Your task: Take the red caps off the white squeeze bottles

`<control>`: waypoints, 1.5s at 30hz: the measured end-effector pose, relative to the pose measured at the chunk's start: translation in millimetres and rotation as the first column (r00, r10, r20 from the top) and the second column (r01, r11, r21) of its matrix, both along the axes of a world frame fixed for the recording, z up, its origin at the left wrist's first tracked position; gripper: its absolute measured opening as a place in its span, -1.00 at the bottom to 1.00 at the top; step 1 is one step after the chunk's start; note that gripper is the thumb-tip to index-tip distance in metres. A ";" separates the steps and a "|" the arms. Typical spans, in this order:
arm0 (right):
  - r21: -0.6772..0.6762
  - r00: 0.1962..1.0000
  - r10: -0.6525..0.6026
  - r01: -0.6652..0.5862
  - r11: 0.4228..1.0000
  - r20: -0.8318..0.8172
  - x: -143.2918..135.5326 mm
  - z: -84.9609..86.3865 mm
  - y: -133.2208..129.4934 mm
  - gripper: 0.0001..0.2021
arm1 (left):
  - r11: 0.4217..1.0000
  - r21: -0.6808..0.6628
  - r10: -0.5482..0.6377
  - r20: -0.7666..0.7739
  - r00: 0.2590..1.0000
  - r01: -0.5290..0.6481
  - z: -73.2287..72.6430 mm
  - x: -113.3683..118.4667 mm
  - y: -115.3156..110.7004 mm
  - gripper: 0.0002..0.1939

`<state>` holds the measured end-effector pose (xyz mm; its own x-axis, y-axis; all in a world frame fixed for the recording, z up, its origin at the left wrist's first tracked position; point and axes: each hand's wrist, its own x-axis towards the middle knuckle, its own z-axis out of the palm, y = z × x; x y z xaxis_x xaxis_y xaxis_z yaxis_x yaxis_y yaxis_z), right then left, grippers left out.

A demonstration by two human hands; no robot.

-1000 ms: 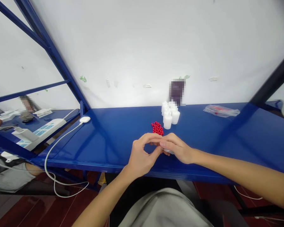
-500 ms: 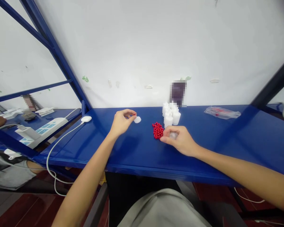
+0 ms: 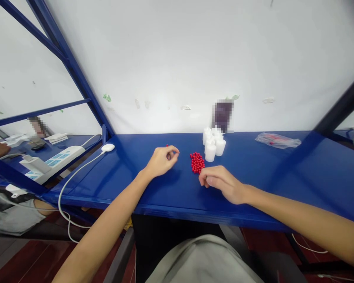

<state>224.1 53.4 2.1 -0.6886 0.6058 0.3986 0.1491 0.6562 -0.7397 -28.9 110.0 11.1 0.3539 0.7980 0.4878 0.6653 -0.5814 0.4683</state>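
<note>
My left hand [image 3: 164, 161] is just above the blue tabletop, left of a pile of red beads [image 3: 198, 162]. Its thumb and index finger curl together in a pinch; what they hold, if anything, cannot be made out. One red bead [image 3: 166, 145] shows just behind this hand. My right hand [image 3: 222, 181] is closed at the near right edge of the pile, back of the hand upward, its contents hidden. Several small white containers [image 3: 214, 145] stand grouped behind it.
A clear plastic bag [image 3: 277, 140] with something red inside lies at the right. At the left are a white charging puck [image 3: 107, 147] with a cable and a power strip [image 3: 59, 161]. A blurred dark item [image 3: 222, 114] stands by the wall.
My left hand has moved right and nearer; the white disc by its fingertips is no longer visible. My right hand has turned palm down, hiding the translucent thing seen in it before.
</note>
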 end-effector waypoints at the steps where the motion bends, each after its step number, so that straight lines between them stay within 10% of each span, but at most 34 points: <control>1: 0.011 1.000 0.015 -0.016 1.000 0.015 -1.4 2.5 -2.6 -0.74 | 0.994 -0.061 -0.095 -0.044 0.995 0.092 -0.5 6.1 -6.5 -0.82; 14: -0.284 0.984 -0.140 0.105 0.953 -0.106 -1.1 -4.0 3.5 -0.72 | 0.941 -0.037 -0.335 -0.244 0.910 0.336 -6.5 40.7 -30.1 -0.78; 24: -0.378 0.941 -0.319 0.254 0.890 -0.117 -6.1 5.4 9.7 -0.63 | 0.921 0.114 -0.285 -0.456 0.843 0.373 -7.9 42.5 -25.4 -0.80; 45: -0.061 0.971 -0.227 0.223 0.973 -0.070 -9.7 -6.0 14.9 -0.60 | 0.875 0.345 -0.390 0.087 0.917 0.339 -7.9 52.2 -33.4 -0.91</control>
